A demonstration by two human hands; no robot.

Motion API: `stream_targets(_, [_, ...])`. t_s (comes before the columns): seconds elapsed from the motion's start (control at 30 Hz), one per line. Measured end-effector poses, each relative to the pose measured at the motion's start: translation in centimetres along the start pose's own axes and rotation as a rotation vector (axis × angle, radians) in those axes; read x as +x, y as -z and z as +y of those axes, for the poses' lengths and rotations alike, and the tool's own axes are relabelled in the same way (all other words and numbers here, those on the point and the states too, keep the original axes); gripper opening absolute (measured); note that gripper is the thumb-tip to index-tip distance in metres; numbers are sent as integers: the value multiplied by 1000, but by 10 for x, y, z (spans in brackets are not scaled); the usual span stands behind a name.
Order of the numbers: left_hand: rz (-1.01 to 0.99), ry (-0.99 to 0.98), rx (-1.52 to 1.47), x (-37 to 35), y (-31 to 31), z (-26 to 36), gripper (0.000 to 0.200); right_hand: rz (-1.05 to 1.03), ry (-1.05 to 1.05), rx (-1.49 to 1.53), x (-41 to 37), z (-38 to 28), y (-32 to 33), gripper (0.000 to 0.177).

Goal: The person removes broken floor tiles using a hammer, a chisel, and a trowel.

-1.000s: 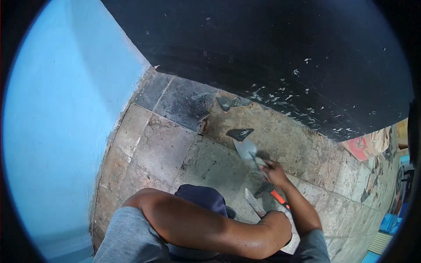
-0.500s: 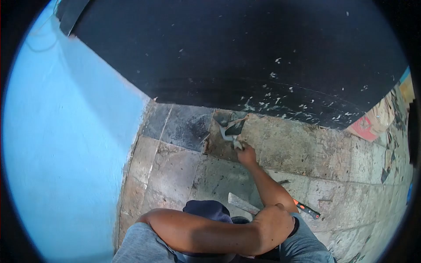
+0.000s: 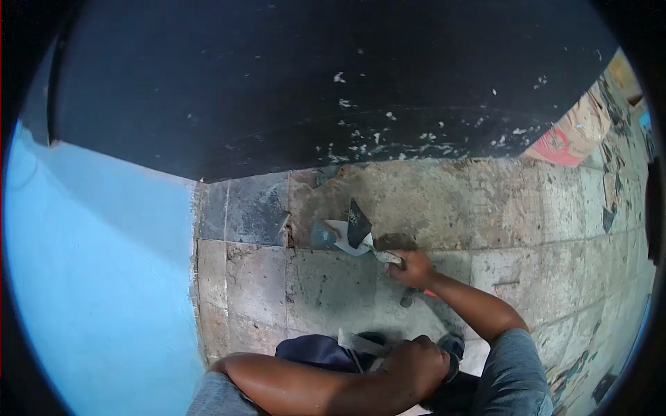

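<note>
In my right hand [image 3: 413,268] is the handle of a trowel [image 3: 355,244], held low over the floor. Dark, jagged tile pieces [image 3: 359,223] rest on its pale blade, and one stands up at an angle. My left arm lies across my lap. The left hand [image 3: 418,360] is closed, and a pale flat bar [image 3: 355,342] sticks out from beside it; my fingers hide where they meet. On the floor below the right hand lies a tool with a dark head [image 3: 407,298] and an orange part, mostly covered by my arm.
A black panel [image 3: 277,90] with white flecks stands ahead. The blue wall [image 3: 104,263] rises on the left. Dark tiles [image 3: 257,208] remain beside a rough bare patch [image 3: 423,201]. A torn paper sack [image 3: 565,139] and loose fragments [image 3: 609,208] lie at the right.
My right hand has drawn the trowel back from near the panel, with tile pieces now on the blade. The view has shifted, and my left hand sits a little lower.
</note>
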State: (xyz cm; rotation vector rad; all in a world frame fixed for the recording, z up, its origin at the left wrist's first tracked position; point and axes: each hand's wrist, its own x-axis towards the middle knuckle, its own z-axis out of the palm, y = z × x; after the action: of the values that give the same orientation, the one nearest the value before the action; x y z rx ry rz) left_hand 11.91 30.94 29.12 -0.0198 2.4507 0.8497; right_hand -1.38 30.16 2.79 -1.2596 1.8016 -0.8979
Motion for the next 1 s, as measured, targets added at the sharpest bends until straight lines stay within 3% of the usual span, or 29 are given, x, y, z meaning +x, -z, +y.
stream_targets(0.1, [-216,2,-36,-4,3,24,17,124,14,67,-36,1,12,42])
stream_targets(0.2, [-279,-78,-189,-15,-17,38,16,220,-165,160,-85,-25,30,39])
stream_targets(0.3, [-347,-186,-117,-24,-52,48,13,440,-209,179,-135,-49,33,43])
stream_targets(0.37, [-653,-97,147,-26,-81,62,14,489,-388,229,-182,-75,35,44])
stream_targets(0.5, [-588,-36,152,-67,-132,75,23,848,-625,380,-286,-119,12,38])
stream_targets(0.53, [-521,-77,154,-84,-133,82,25,963,-673,192,-315,-125,2,32])
stream_targets(0.57, [-495,-115,150,-98,-125,94,26,1017,-890,575,-344,-142,3,33])
stream_targets(0.63, [-435,-171,147,-128,-101,108,28,1527,-935,869,-398,-149,-18,22])
stream_targets(0.7, [-409,-164,154,-159,-75,115,28,1767,-185,1474,-486,-122,-67,26])
stream_targets(0.73, [-393,-129,154,-177,-63,116,28,1779,179,1760,-530,-109,-92,30])
stream_targets(0.77, [-369,-79,150,-196,-52,113,31,1941,64,1768,-548,-110,-99,29])
stream_targets(0.8, [-327,-47,151,-211,-46,106,32,2113,-649,1479,-549,-124,-95,28])
stream_targets(0.83, [-284,-5,155,-229,-39,97,33,2014,-1184,1296,-547,-135,-94,28])
stream_targets(0.87, [-244,38,163,-250,-31,89,34,1909,-1381,1260,-543,-151,-99,28])
stream_targets(0.9, [-293,127,158,-265,-21,84,38,1763,-1422,1104,-547,-149,-130,28])
stream_targets(0.97, [-182,321,76,-293,-24,75,36,1457,-1413,1361,-526,-193,-139,37])
stream_targets(1.0, [-128,399,41,-303,-27,67,35,1399,-1402,1386,-516,-205,-157,36])
